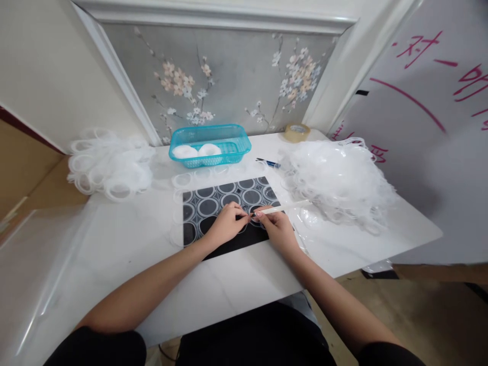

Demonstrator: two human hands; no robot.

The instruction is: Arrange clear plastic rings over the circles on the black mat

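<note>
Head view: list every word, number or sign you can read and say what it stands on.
"对": red handwriting, top of the white board, likely reading.
"一": red stroke right of it, same board.
Other red characters on the board: cut off or hidden behind the plastic ring pile, unreadable.
No text seen on tape roll, blue basket, patterned mat or white stick in the right hand.

Here we are in a home room serving as a piecework bench: blossom wallpaper framed in white moulding, a white table piled with clear plastic rings, and a red-scrawled board alongside.
</note>
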